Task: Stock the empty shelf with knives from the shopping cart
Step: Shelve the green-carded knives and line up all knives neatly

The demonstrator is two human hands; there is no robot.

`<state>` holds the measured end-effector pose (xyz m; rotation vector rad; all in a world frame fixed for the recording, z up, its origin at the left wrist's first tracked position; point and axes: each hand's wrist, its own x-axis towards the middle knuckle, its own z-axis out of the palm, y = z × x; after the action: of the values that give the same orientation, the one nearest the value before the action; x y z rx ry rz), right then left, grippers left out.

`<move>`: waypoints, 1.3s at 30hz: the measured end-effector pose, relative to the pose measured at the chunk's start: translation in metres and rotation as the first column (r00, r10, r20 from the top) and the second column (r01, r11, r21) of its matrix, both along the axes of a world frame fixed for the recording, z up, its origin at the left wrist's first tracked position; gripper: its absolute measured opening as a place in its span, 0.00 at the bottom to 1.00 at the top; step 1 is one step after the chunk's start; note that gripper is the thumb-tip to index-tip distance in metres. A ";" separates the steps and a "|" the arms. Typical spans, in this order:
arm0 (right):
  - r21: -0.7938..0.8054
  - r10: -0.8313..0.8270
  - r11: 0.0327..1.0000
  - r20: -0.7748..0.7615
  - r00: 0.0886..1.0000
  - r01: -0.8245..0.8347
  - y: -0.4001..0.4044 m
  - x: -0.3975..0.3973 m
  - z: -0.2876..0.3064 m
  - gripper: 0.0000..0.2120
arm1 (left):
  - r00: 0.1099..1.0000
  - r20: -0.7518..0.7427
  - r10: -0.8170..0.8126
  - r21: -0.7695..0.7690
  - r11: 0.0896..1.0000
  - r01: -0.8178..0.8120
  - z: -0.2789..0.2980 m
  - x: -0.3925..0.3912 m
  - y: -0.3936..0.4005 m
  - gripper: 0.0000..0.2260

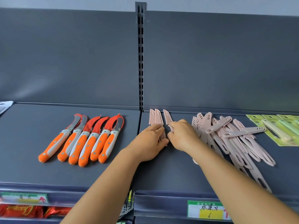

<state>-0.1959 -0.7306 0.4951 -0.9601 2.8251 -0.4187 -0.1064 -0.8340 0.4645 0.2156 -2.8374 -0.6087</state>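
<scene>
Two sheathed pink knives (155,117) under flat left hand (149,142), right hand (182,135) seemingly pinching a third pink knife (167,118)

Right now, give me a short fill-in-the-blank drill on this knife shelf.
1. The curved-blade knives have ____ and white handles.
2. That row holds ____ knives.
3. The sheathed paring knives beside the hands are ____.
4. The loose pile of sheathed knives lies on the ____ side of both hands.

Missing words: orange; six; pink; right
</scene>
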 end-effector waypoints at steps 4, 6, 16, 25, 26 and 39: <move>-0.100 0.059 0.993 0.043 0.997 -0.055 -0.003 0.001 -0.002 0.06 | 0.999 -0.024 -0.026 0.023 0.999 0.026 -0.002 -0.001 -0.002 0.13; -0.122 0.073 0.990 0.047 0.996 -0.067 -0.003 0.000 -0.003 0.07 | 0.999 -0.033 -0.037 0.016 0.999 0.037 -0.002 -0.001 -0.002 0.14; -0.096 0.122 0.988 0.040 0.992 -0.117 -0.002 -0.001 -0.002 0.11 | 0.998 -0.048 -0.050 0.011 0.999 0.051 -0.003 -0.001 -0.002 0.16; -0.109 0.097 0.990 0.054 0.994 -0.090 0.000 0.004 0.000 0.13 | 0.999 -0.024 -0.045 0.016 0.999 0.045 0.002 0.001 0.000 0.19; -0.108 0.085 0.991 0.036 0.996 -0.081 0.003 0.005 0.002 0.14 | 1.000 -0.013 -0.028 0.019 0.999 0.028 0.004 0.001 0.000 0.21; 0.081 0.071 0.995 -0.084 0.994 -0.064 0.095 -0.011 0.000 0.21 | 0.981 0.164 -0.106 -0.122 0.984 0.127 0.024 -0.024 0.081 0.21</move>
<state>-0.2066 -0.6356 0.4948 -1.0790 2.8515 -0.2632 -0.1306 -0.7534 0.4882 0.0765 -3.0463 -0.4419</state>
